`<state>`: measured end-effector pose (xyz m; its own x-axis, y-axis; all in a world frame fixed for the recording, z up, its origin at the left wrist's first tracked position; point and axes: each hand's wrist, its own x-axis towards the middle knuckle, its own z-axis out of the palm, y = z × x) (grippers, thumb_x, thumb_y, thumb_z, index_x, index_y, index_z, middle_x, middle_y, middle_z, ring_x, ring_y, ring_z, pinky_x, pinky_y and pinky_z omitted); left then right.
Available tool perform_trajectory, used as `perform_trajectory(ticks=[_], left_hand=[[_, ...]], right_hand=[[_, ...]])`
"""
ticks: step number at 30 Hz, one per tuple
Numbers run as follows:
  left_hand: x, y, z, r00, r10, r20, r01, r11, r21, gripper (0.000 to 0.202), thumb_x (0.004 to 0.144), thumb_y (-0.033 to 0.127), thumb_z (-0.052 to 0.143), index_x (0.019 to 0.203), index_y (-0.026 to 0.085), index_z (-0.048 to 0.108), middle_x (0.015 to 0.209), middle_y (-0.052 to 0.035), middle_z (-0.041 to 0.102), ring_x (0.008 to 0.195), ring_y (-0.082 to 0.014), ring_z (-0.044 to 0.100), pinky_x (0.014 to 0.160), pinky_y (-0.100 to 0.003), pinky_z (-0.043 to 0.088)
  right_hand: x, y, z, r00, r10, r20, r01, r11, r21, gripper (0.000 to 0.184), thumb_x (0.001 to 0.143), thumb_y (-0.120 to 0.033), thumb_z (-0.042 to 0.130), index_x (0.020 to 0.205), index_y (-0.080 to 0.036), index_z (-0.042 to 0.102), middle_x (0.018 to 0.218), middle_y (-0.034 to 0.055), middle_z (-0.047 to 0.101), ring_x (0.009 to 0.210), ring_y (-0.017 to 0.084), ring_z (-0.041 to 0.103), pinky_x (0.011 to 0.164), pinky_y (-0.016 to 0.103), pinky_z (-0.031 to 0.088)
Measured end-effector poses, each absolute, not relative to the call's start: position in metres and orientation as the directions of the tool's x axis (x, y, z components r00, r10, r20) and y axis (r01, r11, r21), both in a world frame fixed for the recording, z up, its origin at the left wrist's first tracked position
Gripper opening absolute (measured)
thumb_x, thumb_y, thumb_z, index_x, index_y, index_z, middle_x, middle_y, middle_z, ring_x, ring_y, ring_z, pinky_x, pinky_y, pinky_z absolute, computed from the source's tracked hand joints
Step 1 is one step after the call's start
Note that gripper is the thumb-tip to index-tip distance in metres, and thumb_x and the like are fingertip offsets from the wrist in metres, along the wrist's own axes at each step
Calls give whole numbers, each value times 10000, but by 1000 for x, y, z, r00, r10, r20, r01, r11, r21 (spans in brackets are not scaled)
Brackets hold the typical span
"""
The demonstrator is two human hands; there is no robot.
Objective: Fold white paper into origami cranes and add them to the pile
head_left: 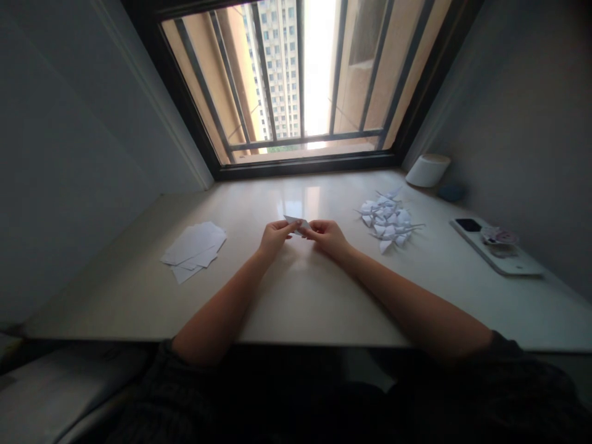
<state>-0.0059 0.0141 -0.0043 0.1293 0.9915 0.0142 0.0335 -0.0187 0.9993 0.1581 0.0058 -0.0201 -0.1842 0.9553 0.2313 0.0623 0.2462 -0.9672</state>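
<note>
Left hand (274, 236) and right hand (329, 235) pinch one folded paper (296, 222) between them above one tabletop (319, 308); I see one sheet pile (197, 246), one folded-paper heap (391, 219), its pieces too jumbled to count.

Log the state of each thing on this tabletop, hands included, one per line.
Left hand: pinching the held paper
Right hand: pinching it too
Held paper: folded, raised
Paper sheets: overlapping, loosely stacked
Paper pieces: folded, heaped
White slab: lying flat
</note>
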Motion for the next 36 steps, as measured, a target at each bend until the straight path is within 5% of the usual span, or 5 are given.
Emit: perform_trajectory(ticks=[5, 13, 21, 31, 36], left_hand=[[-3, 14, -5, 60, 998, -12, -43, 15, 999, 317, 647, 496, 755, 712, 185, 748, 758, -49, 709, 701, -154, 592, 669, -276, 413], [0, 14, -8, 119, 978, 174, 51, -181, 982, 332, 647, 487, 757, 738, 168, 747, 726, -46, 708, 663, -153, 601, 664, -288, 435], [1, 11, -5, 26, 994, 102, 33, -103, 994, 360, 671, 526, 730, 640, 167, 725, 610, -36, 667, 576, -138, 544, 601, -289, 369], [-3, 13, -7, 58, 997, 42, 26, -44, 999, 475, 612, 581, 754, 894, 199, 750, 863, -61, 729, 787, -188, 623, 685, -291, 432], [-4, 13, -8, 57, 994, 97, 37, -99, 994, 423, 640, 570, 738, 825, 189, 741, 810, -47, 711, 746, -165, 593, 684, -283, 418]], right_hand=[[158, 3, -12, -202, 958, 204, 62, 221, -973, 441, 643, -604, 719, 612, -167, 675, 609, 34, 662, 594, 138, 557, 603, 271, 424], [158, 7, -22, -185, 971, 153, 55, 165, -985, 451, 617, -611, 728, 696, -167, 739, 628, 50, 691, 588, 148, 585, 565, 268, 445], [157, 6, -22, -214, 960, 183, 100, 208, -973, 404, 658, -579, 710, 699, -179, 748, 648, 46, 703, 593, 147, 589, 594, 275, 451], [156, 5, -20, -100, 987, 128, 3, 129, -992, 405, 597, -569, 756, 657, -171, 711, 636, 49, 689, 598, 149, 591, 620, 286, 469], [154, 3, -15, -66, 990, 121, -83, 116, -990, 398, 584, -553, 772, 692, -174, 718, 641, 37, 684, 612, 143, 592, 646, 288, 474]])
